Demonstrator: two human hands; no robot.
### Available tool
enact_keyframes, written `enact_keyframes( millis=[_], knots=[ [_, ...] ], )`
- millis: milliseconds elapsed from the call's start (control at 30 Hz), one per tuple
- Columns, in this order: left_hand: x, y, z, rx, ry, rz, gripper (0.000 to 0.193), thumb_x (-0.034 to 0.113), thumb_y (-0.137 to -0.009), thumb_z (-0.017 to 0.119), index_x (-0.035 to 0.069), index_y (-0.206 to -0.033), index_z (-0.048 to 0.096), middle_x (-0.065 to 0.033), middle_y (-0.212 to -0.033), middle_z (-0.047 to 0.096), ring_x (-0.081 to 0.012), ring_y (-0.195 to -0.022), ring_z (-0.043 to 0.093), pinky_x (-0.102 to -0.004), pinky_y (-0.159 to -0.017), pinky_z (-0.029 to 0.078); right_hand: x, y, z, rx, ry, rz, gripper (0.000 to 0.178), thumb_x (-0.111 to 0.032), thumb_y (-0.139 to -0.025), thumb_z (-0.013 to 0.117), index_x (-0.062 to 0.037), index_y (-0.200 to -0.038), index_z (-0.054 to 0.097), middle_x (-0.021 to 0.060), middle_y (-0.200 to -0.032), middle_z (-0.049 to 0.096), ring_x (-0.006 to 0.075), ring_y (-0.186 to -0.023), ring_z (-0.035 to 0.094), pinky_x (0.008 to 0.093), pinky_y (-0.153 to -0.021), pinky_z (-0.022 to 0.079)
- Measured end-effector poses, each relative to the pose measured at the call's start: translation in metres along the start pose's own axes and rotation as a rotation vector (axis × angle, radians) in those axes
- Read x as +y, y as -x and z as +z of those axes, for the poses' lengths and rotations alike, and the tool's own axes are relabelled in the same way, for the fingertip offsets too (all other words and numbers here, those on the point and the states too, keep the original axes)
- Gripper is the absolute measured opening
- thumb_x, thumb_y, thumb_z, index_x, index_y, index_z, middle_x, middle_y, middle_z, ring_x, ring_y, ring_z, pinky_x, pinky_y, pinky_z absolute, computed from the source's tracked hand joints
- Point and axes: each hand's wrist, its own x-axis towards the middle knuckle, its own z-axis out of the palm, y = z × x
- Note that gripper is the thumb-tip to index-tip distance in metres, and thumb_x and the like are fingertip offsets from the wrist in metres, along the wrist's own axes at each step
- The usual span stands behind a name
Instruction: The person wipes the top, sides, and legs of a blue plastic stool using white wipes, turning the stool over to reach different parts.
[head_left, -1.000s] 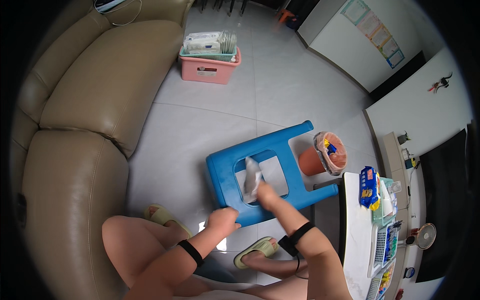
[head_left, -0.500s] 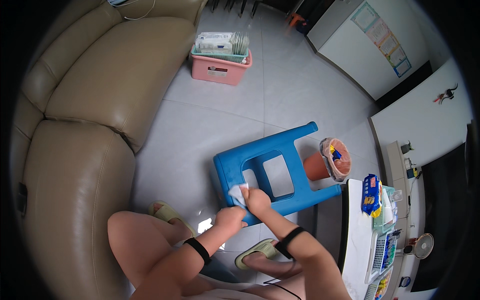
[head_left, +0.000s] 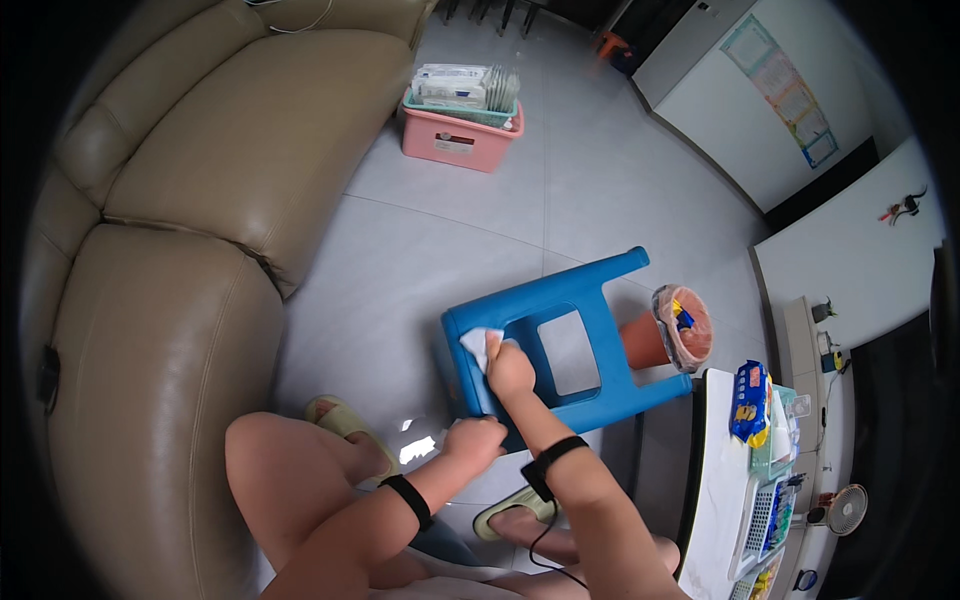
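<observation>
A blue plastic stool lies tipped on its side in front of me, its legs pointing to the right. My right hand presses a white wipe against the stool's side, near the upper left corner of its opening. Lower down, my left hand is closed around the near edge of the stool at the seat end. The fingertips of the left hand are partly hidden.
An orange trash bin with a plastic liner stands beyond the stool's legs. To the right, a white table bears a blue wipes pack and baskets. A pink bin sits ahead; a tan sofa lines the left.
My right hand has slid the wipe up along the stool's side, away from me. The left hand stays on the near edge. The whole view has shifted slightly.
</observation>
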Motion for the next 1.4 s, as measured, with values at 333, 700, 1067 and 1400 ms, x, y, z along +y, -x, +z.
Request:
enact_keyframes(
  millis=[333, 700, 1067, 1400],
  knots=[
    [-0.002, 0.002, 0.002, 0.113, -0.064, 0.047, 0.021, 0.025, -0.076, 0.073, 0.007, -0.085, 0.067, -0.0118, -0.091, 0.065, -0.0290, -0.081, 0.067, -0.0412, -0.067, 0.055, 0.006, 0.063, -0.044, 0.221, -0.306, -0.188, 0.026, -0.019, -0.097, 0.047, 0.0016, -0.094, 0.062, 0.0233, -0.079, 0.063, 0.0458, -0.075, 0.060, 0.0511, -0.068, 0.046],
    [-0.027, 0.002, -0.077, 0.083, 0.096, 0.047, 0.024, 0.034, -0.080, 0.065, 0.010, -0.075, 0.071, -0.0144, -0.076, 0.067, -0.0356, -0.074, 0.064, -0.0457, -0.066, 0.052, 0.015, 0.079, -0.011, 0.039, 0.277, -0.644, 0.058, -0.024, -0.092, 0.049, -0.0051, -0.145, 0.036, 0.0130, -0.153, 0.032, 0.0282, -0.141, 0.030, 0.0452, -0.116, 0.022],
    [-0.074, -0.052, -0.072, 0.168, 0.009, -0.439, 0.067, 0.050, -0.095, 0.046, 0.023, -0.152, 0.023, -0.0174, -0.153, 0.030, -0.0364, -0.122, 0.053, -0.0447, -0.095, 0.048, 0.028, 0.141, -0.006, 0.110, 0.147, -0.544, 0.057, -0.006, -0.083, 0.055, -0.0053, -0.139, 0.045, 0.0136, -0.145, 0.043, 0.0311, -0.136, 0.040, 0.0459, -0.111, 0.031],
    [-0.084, -0.064, -0.070, 0.116, 0.139, -0.438, 0.071, 0.051, -0.094, 0.047, 0.025, -0.153, 0.017, -0.0155, -0.153, 0.031, -0.0364, -0.128, 0.047, -0.0463, -0.102, 0.043, -0.010, 0.088, 0.011, 0.283, 0.038, -0.407, 0.054, -0.004, -0.082, 0.054, -0.0056, -0.136, 0.048, 0.0124, -0.142, 0.048, 0.0289, -0.134, 0.043, 0.0432, -0.112, 0.032]
  ],
)
